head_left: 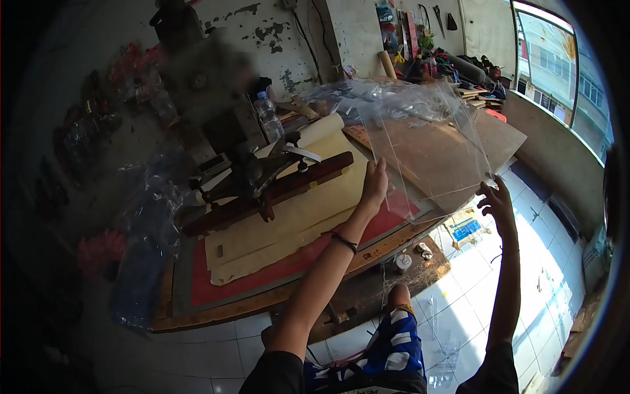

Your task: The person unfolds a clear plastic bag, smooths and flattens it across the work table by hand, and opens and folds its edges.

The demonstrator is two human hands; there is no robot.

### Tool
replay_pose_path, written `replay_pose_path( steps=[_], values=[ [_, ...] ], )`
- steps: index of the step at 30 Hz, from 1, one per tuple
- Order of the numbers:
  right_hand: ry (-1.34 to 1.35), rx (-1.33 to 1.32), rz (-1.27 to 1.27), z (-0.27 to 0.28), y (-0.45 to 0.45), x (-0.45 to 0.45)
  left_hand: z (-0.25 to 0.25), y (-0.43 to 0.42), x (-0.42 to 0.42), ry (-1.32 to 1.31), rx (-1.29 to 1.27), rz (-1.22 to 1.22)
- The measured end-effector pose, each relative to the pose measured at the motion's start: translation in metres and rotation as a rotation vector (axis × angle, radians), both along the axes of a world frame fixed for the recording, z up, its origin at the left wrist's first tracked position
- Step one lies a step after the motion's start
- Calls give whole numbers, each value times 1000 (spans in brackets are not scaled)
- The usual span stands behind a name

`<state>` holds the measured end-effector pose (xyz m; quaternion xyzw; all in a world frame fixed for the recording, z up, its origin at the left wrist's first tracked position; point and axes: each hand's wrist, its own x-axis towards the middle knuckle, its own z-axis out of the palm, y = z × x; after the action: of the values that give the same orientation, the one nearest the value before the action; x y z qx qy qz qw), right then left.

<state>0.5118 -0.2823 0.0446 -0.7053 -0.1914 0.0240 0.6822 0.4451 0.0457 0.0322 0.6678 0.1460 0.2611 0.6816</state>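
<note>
A clear plastic sheet (430,148) is held up and tilted over the right end of the worktable, its straight edges catching the light. My left hand (375,184) is closed on its left edge, thumb pointing up. At the lower right edge of the sheet, my right hand (497,200) pinches near the corner with its other fingers curled loosely apart. To the left of my left hand stands a dark press-like machine (246,174) with a long red-brown bar (289,190). The bar lies above yellowish paper (289,240) on a red mat (298,262).
A brown board (505,134) and crumpled clear plastic (341,92) lie at the table's back right. A water bottle (268,117) stands behind the machine. Plastic sheeting (141,262) hangs over the left end. Below is a low wooden bench (430,266) with a small white container (403,262).
</note>
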Motion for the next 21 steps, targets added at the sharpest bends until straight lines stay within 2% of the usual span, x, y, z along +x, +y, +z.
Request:
replay_pose_path(
  steps=[1, 3, 6, 9, 10, 13, 16, 19, 20, 21],
  values=[
    [15, -13, -62, -3, 4, 12, 8, -2, -5, 16, 27, -82],
    [56, 10, -84, -23, 8, 36, -28, 18, 20, 60, 333, -123],
    [-1, 121, -168, -44, 11, 38, -42, 33, 26, 58, 230, -382],
    [-25, 161, -280, -64, 15, 48, -33, 24, 15, 65, 315, -342],
    [-75, 180, -363, -67, 20, 50, -25, 16, 6, 97, 367, -226],
    [-178, 151, -525, -63, 33, 58, -26, 2, 3, -85, 560, -16],
    [-230, 119, -544, -68, 27, 82, -19, -2, 3, 16, 792, -157],
    [-361, 22, -560, -65, 24, 86, -28, -12, 0, -245, 1253, -117],
    [-319, -41, -541, -58, 26, 68, -30, -15, -3, -89, 1275, -214],
    [-363, -80, -556, -61, 34, 54, -28, -16, -5, -48, 1283, -199]
  ],
)
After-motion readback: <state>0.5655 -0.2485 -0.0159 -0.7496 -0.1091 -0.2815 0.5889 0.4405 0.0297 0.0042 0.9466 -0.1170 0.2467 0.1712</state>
